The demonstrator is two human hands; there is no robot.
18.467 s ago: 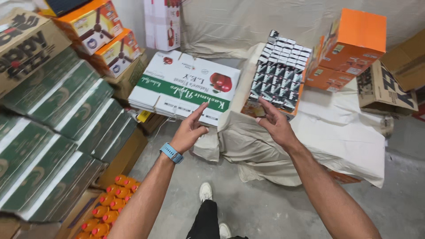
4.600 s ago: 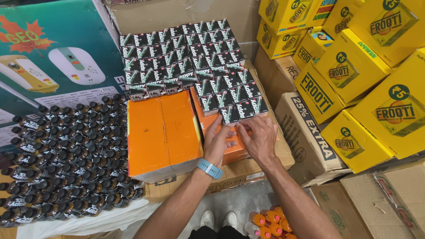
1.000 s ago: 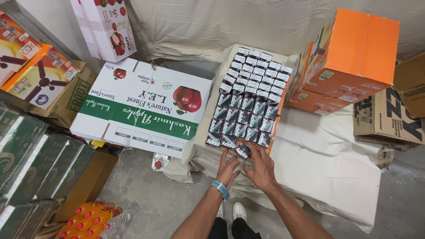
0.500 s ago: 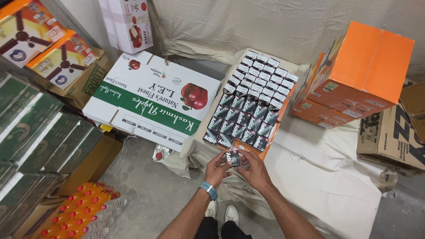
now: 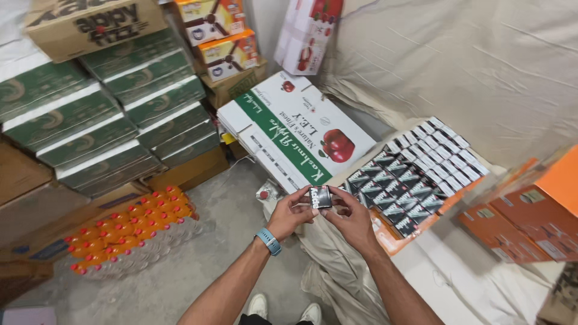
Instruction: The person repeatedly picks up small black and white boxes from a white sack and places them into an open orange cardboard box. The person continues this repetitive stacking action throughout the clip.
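A small black carton (image 5: 320, 197) is held up in front of me by both hands. My left hand (image 5: 291, 213), with a blue band on its wrist, pinches its left edge. My right hand (image 5: 351, 221) grips its right edge. Just to the right lies an open orange tray (image 5: 391, 236) packed with several identical black cartons (image 5: 415, 174) in rows, resting on a cloth-covered surface (image 5: 445, 277).
A white and green apple box (image 5: 295, 135) lies beyond my hands. Green cartons (image 5: 114, 120) are stacked at left, with shrink-wrapped orange-capped bottles (image 5: 129, 232) on the floor. Orange boxes (image 5: 536, 210) sit at right. A beige sheet (image 5: 457, 66) covers the back.
My hands lifted one small black carton off the tray's near end and drew it toward me. My view swung left, bringing the green cartons and bottles into view.
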